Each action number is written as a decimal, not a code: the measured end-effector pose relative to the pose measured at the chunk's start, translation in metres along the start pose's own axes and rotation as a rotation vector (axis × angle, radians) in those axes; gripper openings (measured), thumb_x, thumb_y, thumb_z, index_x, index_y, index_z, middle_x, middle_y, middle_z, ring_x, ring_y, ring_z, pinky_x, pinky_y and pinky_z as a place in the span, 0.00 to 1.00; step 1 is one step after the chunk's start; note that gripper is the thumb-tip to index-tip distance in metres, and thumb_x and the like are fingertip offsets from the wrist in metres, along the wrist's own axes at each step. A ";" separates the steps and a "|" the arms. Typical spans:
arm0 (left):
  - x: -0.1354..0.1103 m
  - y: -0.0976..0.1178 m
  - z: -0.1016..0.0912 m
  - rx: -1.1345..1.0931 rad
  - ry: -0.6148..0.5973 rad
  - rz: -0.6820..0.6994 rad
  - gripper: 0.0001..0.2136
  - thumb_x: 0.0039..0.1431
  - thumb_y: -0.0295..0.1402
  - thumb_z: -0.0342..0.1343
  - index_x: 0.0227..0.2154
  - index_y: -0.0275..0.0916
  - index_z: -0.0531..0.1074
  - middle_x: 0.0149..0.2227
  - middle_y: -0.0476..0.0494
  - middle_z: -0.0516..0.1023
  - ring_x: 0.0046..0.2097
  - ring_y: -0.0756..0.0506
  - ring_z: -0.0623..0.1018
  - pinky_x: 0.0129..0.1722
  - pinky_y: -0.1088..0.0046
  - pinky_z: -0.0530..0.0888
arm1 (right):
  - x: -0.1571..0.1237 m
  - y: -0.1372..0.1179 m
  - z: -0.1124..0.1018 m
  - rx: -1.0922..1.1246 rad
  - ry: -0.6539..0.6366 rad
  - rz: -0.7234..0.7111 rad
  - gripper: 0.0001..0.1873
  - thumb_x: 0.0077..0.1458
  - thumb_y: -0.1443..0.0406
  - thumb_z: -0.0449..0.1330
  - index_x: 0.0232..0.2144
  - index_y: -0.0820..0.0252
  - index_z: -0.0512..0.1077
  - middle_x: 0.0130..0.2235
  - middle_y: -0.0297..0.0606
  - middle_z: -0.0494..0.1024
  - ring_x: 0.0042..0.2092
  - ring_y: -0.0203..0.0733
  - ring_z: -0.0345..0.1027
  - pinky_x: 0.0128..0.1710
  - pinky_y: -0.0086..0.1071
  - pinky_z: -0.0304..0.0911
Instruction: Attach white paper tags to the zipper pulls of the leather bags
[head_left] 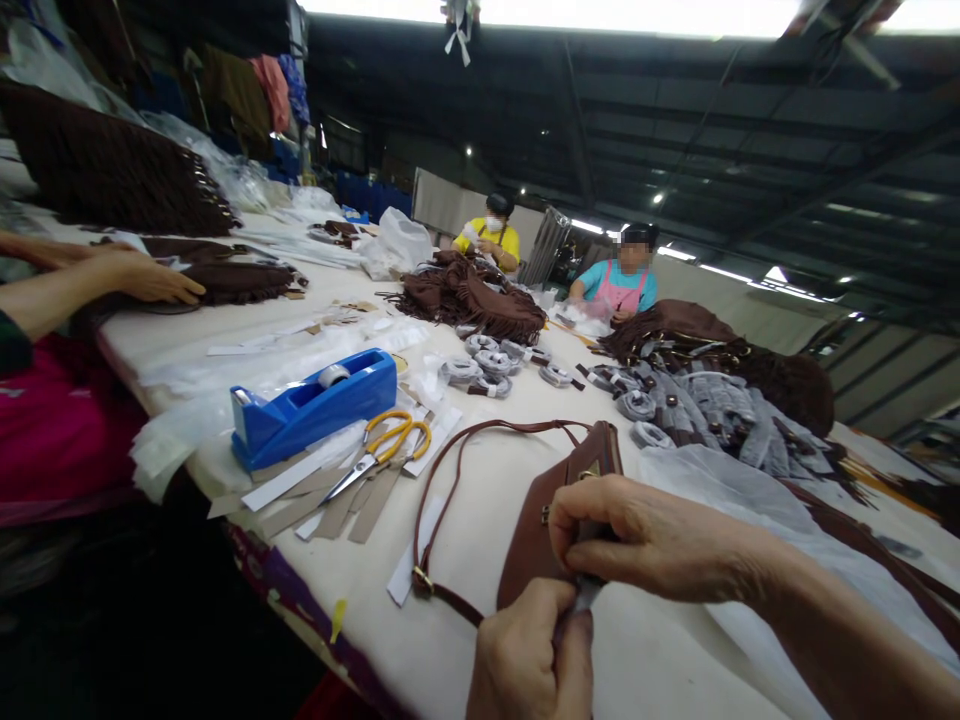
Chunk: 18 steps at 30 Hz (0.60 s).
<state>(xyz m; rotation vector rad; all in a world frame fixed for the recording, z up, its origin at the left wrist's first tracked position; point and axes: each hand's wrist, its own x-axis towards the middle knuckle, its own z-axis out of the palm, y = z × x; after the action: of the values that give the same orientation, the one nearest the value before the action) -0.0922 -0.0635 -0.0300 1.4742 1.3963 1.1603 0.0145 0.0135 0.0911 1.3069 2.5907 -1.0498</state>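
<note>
A brown leather bag (547, 500) with a long thin strap (442, 490) lies on the white table (480, 500) just ahead of me. My right hand (645, 540) is closed over the bag's near edge, fingers curled around a dark piece. My left hand (529, 650) pinches a thin grey strip right below it. Both hands nearly touch each other.
A blue tape dispenser (311, 405), yellow-handled scissors (382, 450) and paper strips lie to the left. Grey wrapped rolls (487, 360) and brown fringed bags (472, 295) fill the table's middle. A person's arm (97, 280) rests at left; two people (622, 275) sit at the far end.
</note>
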 end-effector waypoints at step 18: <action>-0.002 -0.017 0.011 -0.088 0.151 0.305 0.08 0.55 0.25 0.45 0.35 0.43 0.65 0.25 0.50 0.75 0.26 0.48 0.75 0.24 0.75 0.65 | 0.001 0.000 0.005 0.215 0.082 0.069 0.11 0.44 0.75 0.54 0.32 0.62 0.67 0.28 0.30 0.71 0.29 0.33 0.61 0.26 0.25 0.56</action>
<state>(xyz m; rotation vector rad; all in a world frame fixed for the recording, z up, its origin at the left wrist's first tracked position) -0.0866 -0.0637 -0.0492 1.6015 1.2274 1.5311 0.0129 0.0110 0.0866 1.5028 2.5261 -1.3209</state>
